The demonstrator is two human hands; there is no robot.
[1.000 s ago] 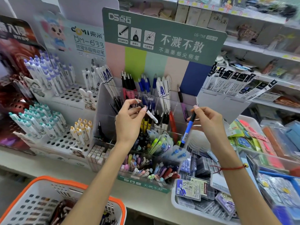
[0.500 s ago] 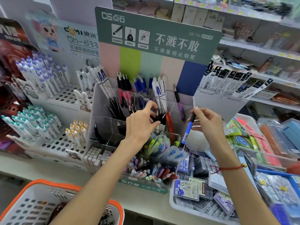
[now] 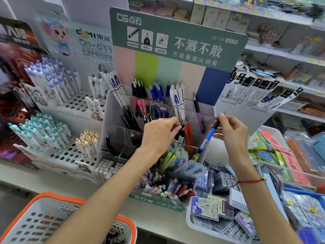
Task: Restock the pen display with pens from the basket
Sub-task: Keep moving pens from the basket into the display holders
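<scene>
— Since a second ago, what has moved?

— Left hand (image 3: 159, 132) then held a white-tipped pen up above the clear pen display (image 3: 112, 131); it now reaches down into the middle tier, fingers curled among the black pens (image 3: 181, 129) standing beside the red pens (image 3: 189, 136). The white-tipped pen can no longer be picked out. Whether those fingers actually grasp a black pen or merely touch the caps cannot be told.

— And the other hand?

— Right hand (image 3: 232, 132) keeps much the same place, at the display's right side. Thumb and fingers pinch the upper end of a blue pen (image 3: 207, 138), which slants down and to the left, its lower tip among the green pens (image 3: 168, 157) in the front tier. A red string bracelet (image 3: 248, 181) circles that wrist.

— Where is the basket?

— Orange-rimmed basket (image 3: 58, 201) sits at lower left, below the shelf edge, near the left forearm; dark items lie inside, too blurred to name.

— What surrounds the display?

— Green header card (image 3: 175, 39) with white lettering rises behind it, over pastel stripes. Left of it, white pens with purple caps (image 3: 51, 80) and teal caps (image 3: 38, 131) stand in perforated racks. On the right, a white tray (image 3: 189, 221) holds packets of refills.
</scene>
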